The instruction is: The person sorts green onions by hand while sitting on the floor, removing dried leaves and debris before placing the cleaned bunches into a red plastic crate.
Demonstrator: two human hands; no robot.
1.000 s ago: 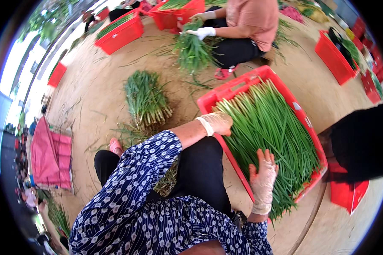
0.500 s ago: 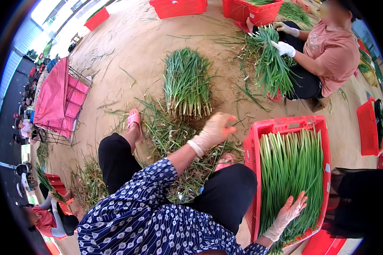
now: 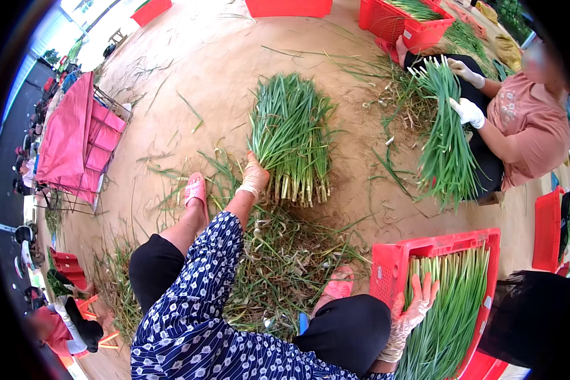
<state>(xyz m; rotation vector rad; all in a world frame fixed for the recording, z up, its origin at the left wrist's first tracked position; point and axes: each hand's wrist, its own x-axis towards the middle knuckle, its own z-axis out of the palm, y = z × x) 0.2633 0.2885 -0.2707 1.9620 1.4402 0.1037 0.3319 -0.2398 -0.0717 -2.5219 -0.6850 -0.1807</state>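
A thick pile of long green chives (image 3: 291, 136) lies on the ground ahead of me, pale stem ends toward me. My left hand (image 3: 254, 176), in a thin clear glove, is at the pile's near left edge, its fingers closed on some stalks; the fingertips are partly hidden among the leaves. My right hand (image 3: 417, 310), gloved alike, is over the left side of a red crate (image 3: 381, 272) with its fingers spread and nothing in them. Neatly laid chives (image 3: 453, 304) fill that crate, pale ends at the far side.
Loose trimmings (image 3: 285, 253) cover the ground between my feet. To the right a seated co-worker (image 3: 525, 133) in white gloves holds a bunch of chives (image 3: 446, 139). Red crates (image 3: 405, 28) stand at the back; a pink-covered rack (image 3: 76, 136) is at left.
My left hand has moved left from the pile's near right side to its left edge and closed on stalks. My right hand has shifted toward the crate's left rim. The view has turned slightly.
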